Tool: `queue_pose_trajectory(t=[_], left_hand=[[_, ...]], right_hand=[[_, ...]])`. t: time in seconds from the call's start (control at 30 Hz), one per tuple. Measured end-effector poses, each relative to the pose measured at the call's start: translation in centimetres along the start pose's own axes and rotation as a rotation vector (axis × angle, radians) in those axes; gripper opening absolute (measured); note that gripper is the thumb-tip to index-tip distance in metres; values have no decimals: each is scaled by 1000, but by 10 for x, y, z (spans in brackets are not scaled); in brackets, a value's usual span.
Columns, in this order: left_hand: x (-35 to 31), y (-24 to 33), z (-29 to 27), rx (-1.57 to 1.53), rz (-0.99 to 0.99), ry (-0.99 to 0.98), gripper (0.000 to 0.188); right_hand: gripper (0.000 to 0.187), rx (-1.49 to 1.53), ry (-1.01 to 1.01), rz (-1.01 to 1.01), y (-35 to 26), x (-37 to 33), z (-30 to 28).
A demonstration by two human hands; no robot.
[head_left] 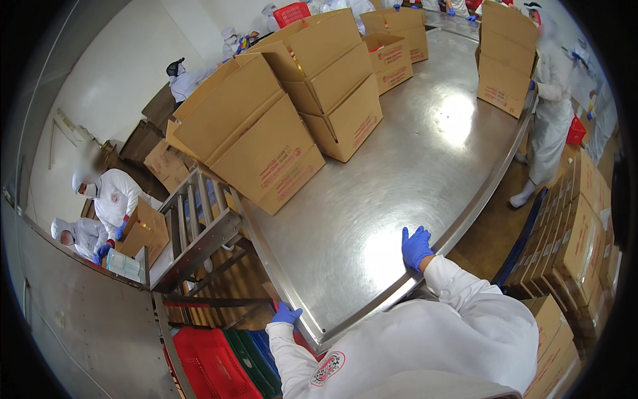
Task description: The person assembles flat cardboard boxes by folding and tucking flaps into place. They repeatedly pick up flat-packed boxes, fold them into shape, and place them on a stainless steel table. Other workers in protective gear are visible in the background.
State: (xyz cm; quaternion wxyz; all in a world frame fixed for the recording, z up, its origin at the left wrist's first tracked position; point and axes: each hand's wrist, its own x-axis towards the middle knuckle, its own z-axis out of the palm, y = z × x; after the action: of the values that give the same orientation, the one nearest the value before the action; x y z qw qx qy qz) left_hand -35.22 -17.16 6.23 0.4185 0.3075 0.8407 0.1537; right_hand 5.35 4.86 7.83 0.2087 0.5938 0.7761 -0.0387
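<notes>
Both my hands wear blue gloves and rest on a large steel table (399, 193). At the table's near left corner, my left hand (286, 314) lies on the edge with its thumb apart and nothing seen in it. My right hand (417, 249) lies on the near rim with fingers spread, holding nothing. Ahead of my left hand stands a tall cardboard box (266, 159) with its flaps raised. A second open box (345, 113) stands just behind it, apart from both hands.
A roller conveyor (199, 206) adjoins the table's left side. Red crates (206, 362) sit below. Stacked cartons (565, 246) are at the right. Across the table, a person in white (555, 100) touches an open box (506, 63). Other workers handle a box (143, 233) at far left.
</notes>
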Motion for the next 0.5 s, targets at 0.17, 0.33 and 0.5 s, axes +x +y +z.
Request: queue_pose_trajectory(t=[0.17, 0.33, 0.5], left_hand=[[12, -14, 4, 38, 31, 36, 76], [21, -28, 7, -6, 25, 20, 76], [31, -34, 8, 11, 71, 18, 70]], right_hand=[[62, -40, 9, -33, 1, 0, 2], [60, -38, -4, -8, -1, 2, 2], [58, -38, -13, -9, -2, 4, 4]])
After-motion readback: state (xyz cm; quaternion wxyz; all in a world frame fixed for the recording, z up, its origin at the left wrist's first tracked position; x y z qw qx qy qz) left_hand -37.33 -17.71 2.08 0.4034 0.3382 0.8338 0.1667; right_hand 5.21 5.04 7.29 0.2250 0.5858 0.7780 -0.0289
